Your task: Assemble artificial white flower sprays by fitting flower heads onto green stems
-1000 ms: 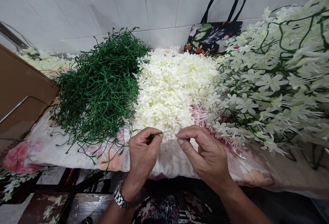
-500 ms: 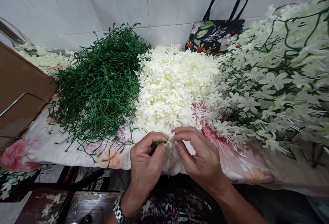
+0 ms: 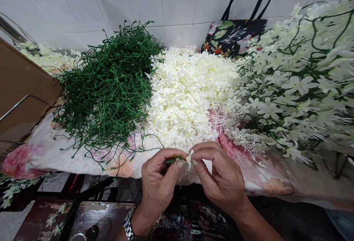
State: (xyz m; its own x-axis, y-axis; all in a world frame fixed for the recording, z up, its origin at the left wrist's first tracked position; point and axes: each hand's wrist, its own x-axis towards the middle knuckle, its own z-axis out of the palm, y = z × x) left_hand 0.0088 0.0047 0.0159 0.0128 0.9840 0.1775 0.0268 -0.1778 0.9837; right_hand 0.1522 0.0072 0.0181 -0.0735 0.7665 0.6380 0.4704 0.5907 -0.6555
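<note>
My left hand (image 3: 160, 182) pinches a thin green plastic stem (image 3: 173, 159) between thumb and forefinger, at the near edge of the table. My right hand (image 3: 221, 176) pinches a small white fabric flower (image 3: 189, 157) and holds it against the stem's tip. Both hands meet just below a heap of loose white flowers (image 3: 190, 93). A tangled pile of green stems (image 3: 107, 89) lies to the left of that heap. A metal watch sits on my left wrist.
Finished sprays of white flowers on green stems (image 3: 301, 82) fill the right side. A black floral bag (image 3: 235, 36) leans on the tiled wall. A brown cardboard box (image 3: 19, 86) stands at the left. A floral cloth (image 3: 47, 148) covers the table.
My right hand has brought a white flower to the stem tip in my left hand. Both hands have drawn down toward me, and now touch.
</note>
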